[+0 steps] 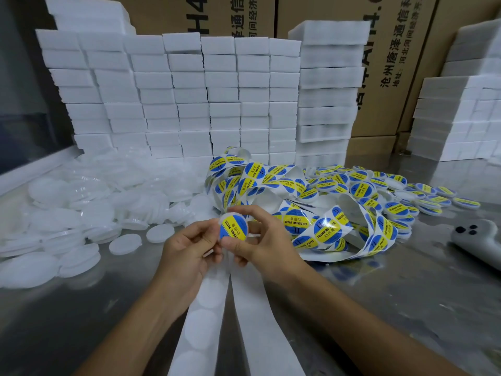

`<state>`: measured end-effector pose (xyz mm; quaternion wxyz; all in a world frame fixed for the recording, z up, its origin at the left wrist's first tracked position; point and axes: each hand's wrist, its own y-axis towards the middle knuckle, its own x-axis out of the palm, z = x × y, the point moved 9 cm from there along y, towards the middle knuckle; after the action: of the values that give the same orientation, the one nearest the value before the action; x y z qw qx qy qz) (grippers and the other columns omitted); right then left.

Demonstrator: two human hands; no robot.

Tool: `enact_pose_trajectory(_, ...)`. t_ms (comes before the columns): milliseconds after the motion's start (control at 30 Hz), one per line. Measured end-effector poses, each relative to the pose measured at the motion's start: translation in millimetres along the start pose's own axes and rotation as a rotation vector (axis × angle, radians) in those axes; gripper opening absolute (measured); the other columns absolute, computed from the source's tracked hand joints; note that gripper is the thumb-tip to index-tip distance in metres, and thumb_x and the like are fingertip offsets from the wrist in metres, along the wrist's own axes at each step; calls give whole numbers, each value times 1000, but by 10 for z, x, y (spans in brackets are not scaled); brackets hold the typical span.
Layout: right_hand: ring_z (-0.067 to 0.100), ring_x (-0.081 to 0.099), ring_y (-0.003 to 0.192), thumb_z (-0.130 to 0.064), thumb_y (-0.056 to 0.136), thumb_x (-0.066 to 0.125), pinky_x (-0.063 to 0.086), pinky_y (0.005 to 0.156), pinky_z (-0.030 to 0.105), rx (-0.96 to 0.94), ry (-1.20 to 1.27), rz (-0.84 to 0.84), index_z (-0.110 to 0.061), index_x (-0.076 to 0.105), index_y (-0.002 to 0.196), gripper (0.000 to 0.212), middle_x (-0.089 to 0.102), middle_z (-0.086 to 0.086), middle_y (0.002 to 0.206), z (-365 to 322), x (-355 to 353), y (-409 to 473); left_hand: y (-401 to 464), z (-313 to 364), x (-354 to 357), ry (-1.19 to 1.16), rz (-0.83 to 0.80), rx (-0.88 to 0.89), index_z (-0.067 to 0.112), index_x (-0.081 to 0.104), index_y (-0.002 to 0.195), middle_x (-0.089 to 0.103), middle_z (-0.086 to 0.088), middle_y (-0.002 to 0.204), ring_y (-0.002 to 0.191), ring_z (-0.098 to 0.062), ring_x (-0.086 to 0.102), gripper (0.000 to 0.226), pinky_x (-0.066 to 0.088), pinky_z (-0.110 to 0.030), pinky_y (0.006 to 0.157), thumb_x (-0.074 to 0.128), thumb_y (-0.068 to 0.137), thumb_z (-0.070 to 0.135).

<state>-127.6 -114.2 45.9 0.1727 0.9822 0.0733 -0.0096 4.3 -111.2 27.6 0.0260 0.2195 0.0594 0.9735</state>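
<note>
Two white backing strips, with only pale round marks on them, run from the hands down toward the camera over the metal table. Both forearms come in from the bottom edge, and the hands are close together above the strips. The left hand pinches the left edge of a round lid with its thumb and curled fingers. The right hand grips the same lid from the right, with the thumb on the lower edge and the fingers bent behind it. The lid is in the air between the two hands, just above the table. Its face carries a blue and yellow label with the words SOLDERING PASTE.

Just behind the right hand lies a tangled label strip with many of the same stickers. To the right of it is a heap of labelled lids. On the left side lies a big pile of plain white lids. Stacks of white foam blocks stand at the back, and cardboard boxes stand behind them. A grey device lies near the right edge.
</note>
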Motion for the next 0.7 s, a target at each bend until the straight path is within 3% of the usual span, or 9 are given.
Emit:
enact_pose_trajectory(167,20,64,44,-16,89,72,52,42,27,17,-37,-19,-12,58,103,20,71,1,68,-22,1,-17,5,-14,-17,36,4,-10,6,75,90,65,-13,80,60,-14,49,27,50,-23,56,68,70,22)
enact_pose_trajectory(267,22,60,39,-28,97,61,47,39,28,23,-30,67,-9,58,95,18,68,5,63,-1,-86,-7,-10,-28,55,116,-57,8,11,75,93,72,-12,83,63,-15,60,28,53,-22,57,70,69,22)
enact_pose_trajectory(400,20,61,42,-19,102,52,47,41,29,-54,-81,55,-13,60,109,13,67,5,73,-36,-70,-17,19,-24,-26,165,40,39,11,73,93,75,-12,83,67,-17,66,13,54,-23,56,68,80,12)
enact_pose_trajectory(467,13,65,55,-12,97,59,52,51,26,-127,-150,-3,-19,58,124,27,66,2,98,-82,29,-35,39,8,-148,132,117,53,7,72,91,75,-13,83,70,-19,65,9,55,-26,61,66,86,8)
enact_pose_trajectory(533,2,64,80,-17,88,73,52,67,20,-231,-363,-30,-22,58,129,44,59,-8,114,-139,103,-62,46,16,-221,119,144,50,4,72,92,74,-15,87,78,-25,68,11,55,-31,68,66,85,10)
enact_pose_trajectory(600,2,57,105,-26,80,81,52,78,21,-328,-553,-9,-20,61,130,54,55,-6,122,-215,116,-95,31,21,-201,117,133,51,3,73,93,74,-17,90,83,-29,71,17,56,-36,72,68,81,14)
enact_pose_trajectory(700,9,56,117,-32,78,82,50,93,26,-410,-613,12,-15,66,127,54,57,3,126,-328,103,-132,23,44,-117,127,107,61,12,78,85,75,-14,88,80,-23,71,21,58,-33,70,71,73,27)
